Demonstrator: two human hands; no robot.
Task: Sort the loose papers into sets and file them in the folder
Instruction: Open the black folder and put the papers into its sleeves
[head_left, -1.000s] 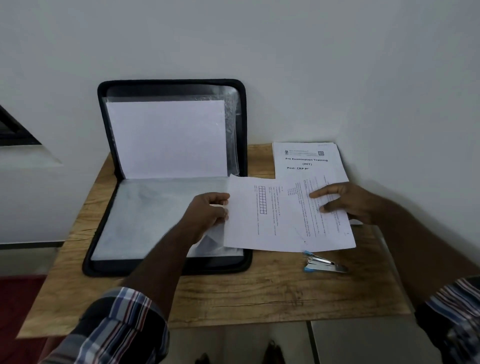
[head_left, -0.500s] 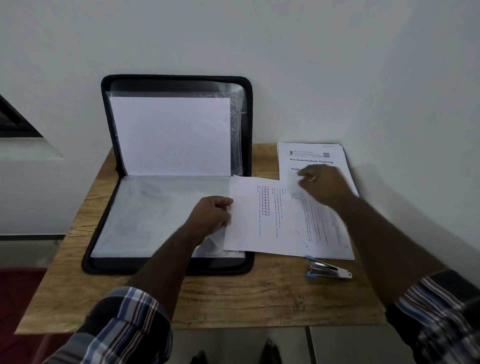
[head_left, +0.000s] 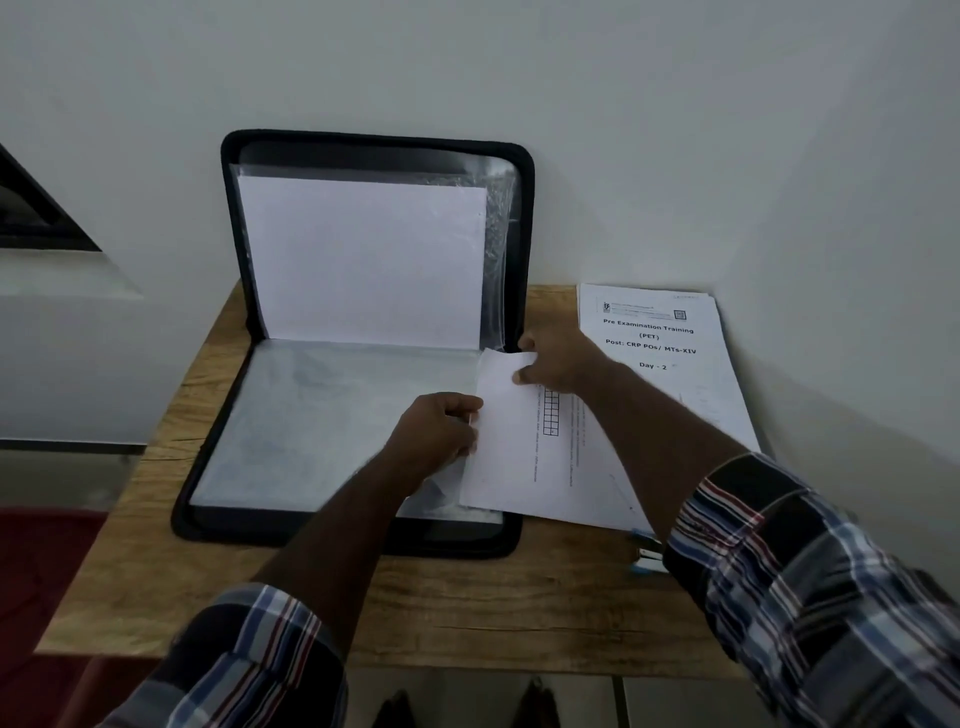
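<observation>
Beside the open folder (head_left: 374, 332), the left hand (head_left: 436, 431) pinched the printed sheet's (head_left: 519, 457) near edge; the right hand (head_left: 558, 361) apparently gripped its far corner.

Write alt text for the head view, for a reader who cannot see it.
Two hands hold a printed sheet at the right edge of an open black folder on a wooden table: the left hand pinches its left edge, the right hand grips its top corner. A paper stack lies to the right, a stapler nearer.
</observation>
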